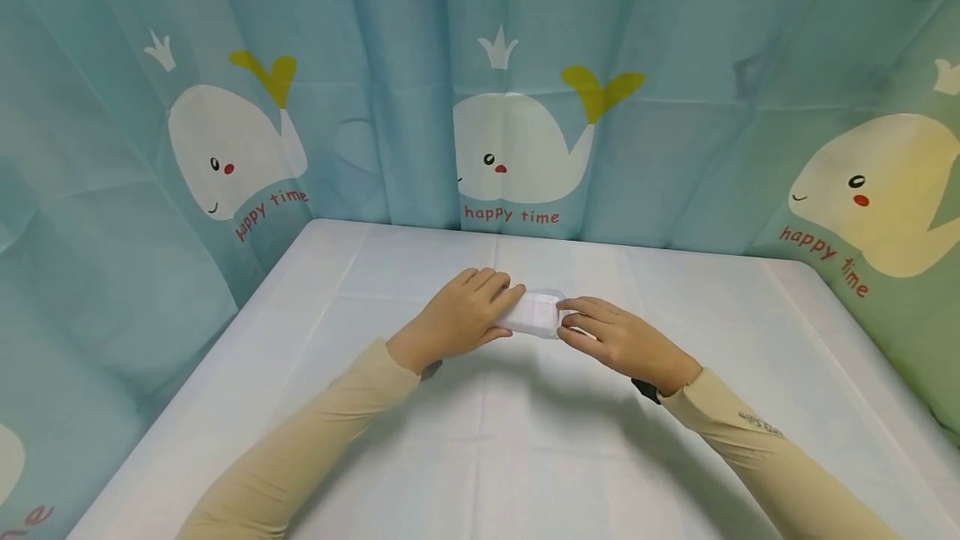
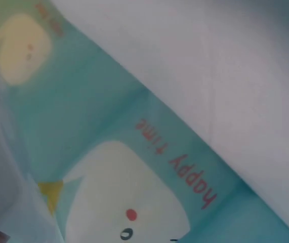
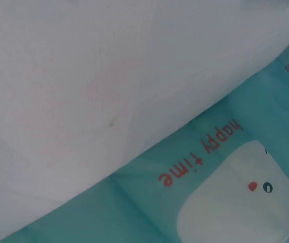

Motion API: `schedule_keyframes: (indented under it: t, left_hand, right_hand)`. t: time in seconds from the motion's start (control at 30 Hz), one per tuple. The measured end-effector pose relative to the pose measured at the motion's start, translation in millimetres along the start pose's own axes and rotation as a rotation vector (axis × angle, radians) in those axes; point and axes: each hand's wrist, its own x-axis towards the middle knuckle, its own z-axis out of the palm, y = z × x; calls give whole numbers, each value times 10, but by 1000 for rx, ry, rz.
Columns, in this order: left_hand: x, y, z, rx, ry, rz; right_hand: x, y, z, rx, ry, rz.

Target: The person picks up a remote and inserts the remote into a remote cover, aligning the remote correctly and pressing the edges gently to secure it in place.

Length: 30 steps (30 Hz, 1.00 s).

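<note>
A small white box-like container (image 1: 536, 312) with rounded, see-through edges is between the two hands over the middle of the table. My left hand (image 1: 461, 315) grips its left end, thumb on the near side and fingers over the far side. At the other end, my right hand (image 1: 607, 332) pinches the clear rim with its fingertips. Part of a pale, translucent surface (image 2: 5, 167) fills the left edge of the left wrist view. The right wrist view shows neither the hand nor the container.
A white cloth covers the table (image 1: 420, 448). Behind and around it hangs a blue-green curtain (image 1: 405, 148) printed with white whales and red lettering, meeting the table's far edge. Both forearms, in beige sleeves (image 1: 322, 432), reach in from the near side.
</note>
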Motion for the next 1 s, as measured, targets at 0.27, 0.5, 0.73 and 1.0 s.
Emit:
schedule_keyframes:
  t: [0.27,0.5,0.73,1.0]
  left_hand:
    - [-30,-8,17,-69,-51,22]
    - [-51,-34,14,-75,-71,85]
    - [-60,-33,10,-84,-90,97]
    - [-96,50,75,-115,-100,46]
  right_hand:
    - [78,-32,37,63,147,-173]
    - [53,-70,68,-19,10,-130]
    - [-6,-28,90,-74,-80,-115]
    - [-23,21,86,-206,-128,-95]
